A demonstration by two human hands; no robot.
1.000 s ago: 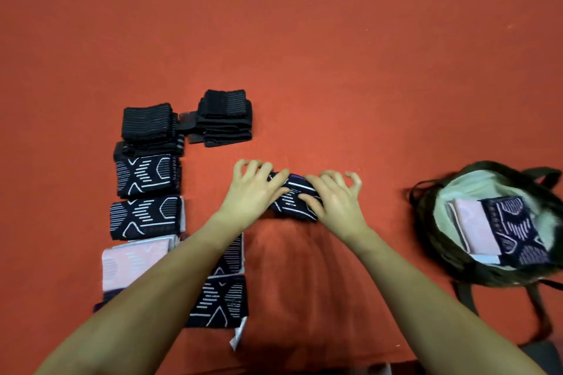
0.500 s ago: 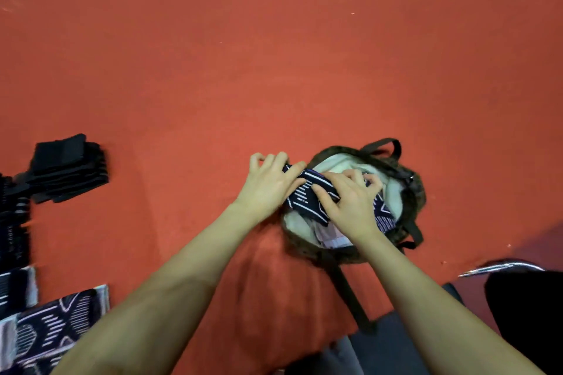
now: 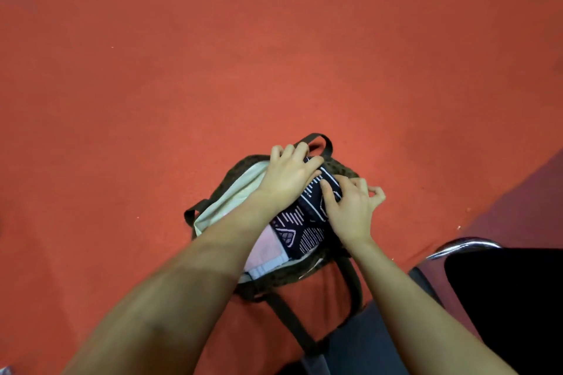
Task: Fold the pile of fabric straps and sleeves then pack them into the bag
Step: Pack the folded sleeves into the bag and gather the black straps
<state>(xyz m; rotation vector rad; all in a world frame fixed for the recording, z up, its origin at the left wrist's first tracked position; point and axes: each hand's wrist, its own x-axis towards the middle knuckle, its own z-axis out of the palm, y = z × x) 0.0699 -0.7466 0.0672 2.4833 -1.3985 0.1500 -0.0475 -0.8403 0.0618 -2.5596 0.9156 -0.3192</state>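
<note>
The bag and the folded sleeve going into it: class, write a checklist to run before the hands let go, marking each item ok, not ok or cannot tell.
1. Bag mouth open, pale lining showing: ok.
2. Dark patterned sleeve over the opening, not the red surface: ok.
3. Left hand and right hand both on the sleeve: ok.
4. Sleeve fully seated below the rim: cannot tell, the hands cover it.
5. Items already packed lie flat: the pink piece and the other patterned sleeve look flat, ok.
6. Bag handles outside the opening: ok for the far one; the near ones trail toward the person.
</note>
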